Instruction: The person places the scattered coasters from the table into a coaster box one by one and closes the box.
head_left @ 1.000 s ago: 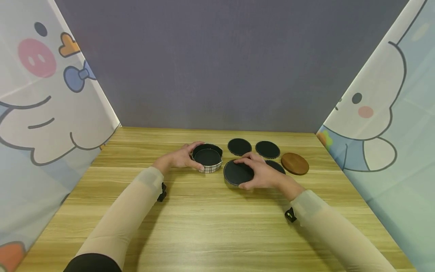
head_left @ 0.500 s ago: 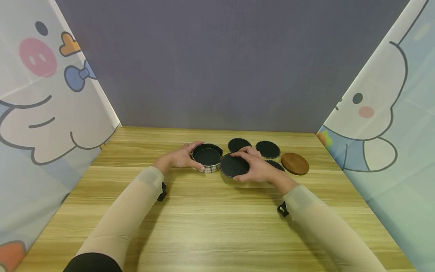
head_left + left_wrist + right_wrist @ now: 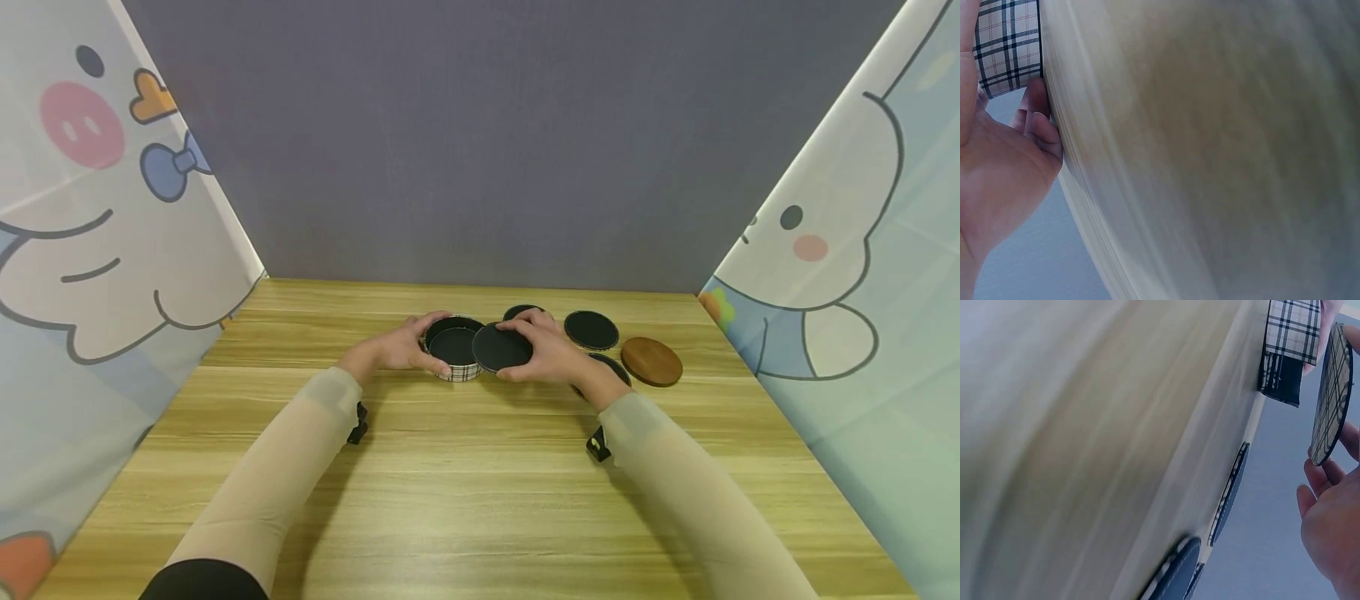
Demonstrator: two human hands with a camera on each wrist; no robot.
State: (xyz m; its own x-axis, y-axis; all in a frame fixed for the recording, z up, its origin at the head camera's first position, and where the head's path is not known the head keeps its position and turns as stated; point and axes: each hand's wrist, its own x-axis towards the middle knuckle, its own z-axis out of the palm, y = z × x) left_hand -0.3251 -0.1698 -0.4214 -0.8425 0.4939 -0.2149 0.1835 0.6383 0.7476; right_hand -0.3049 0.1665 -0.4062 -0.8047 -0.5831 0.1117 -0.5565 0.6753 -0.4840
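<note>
A round coaster holder [image 3: 463, 372] with plaid outer wall and black inside stands on the table. My left hand [image 3: 401, 347] grips it from the left, thumb at the front and fingers at the back. The left wrist view shows its plaid wall [image 3: 1009, 47] against the fingers. My right hand [image 3: 551, 354] pinches a round black coaster [image 3: 501, 348] by its edges, just right of the holder and overlapping its rim in the head view. In the right wrist view the coaster [image 3: 1333, 394] is raised off the table, its plaid underside showing, close to the holder's cut-out side.
Several black coasters lie to the right: one coaster [image 3: 523, 311] partly behind the right hand, another coaster [image 3: 591, 331] at the back, and a third coaster [image 3: 613, 367] near the right wrist. Beyond them lies a brown wooden disc [image 3: 651, 361]. A grey panel [image 3: 480, 167] stands behind the table.
My right hand has carried the black coaster left and away from me, from beside the holder to over its right rim. The left hand and the holder have stayed in place.
</note>
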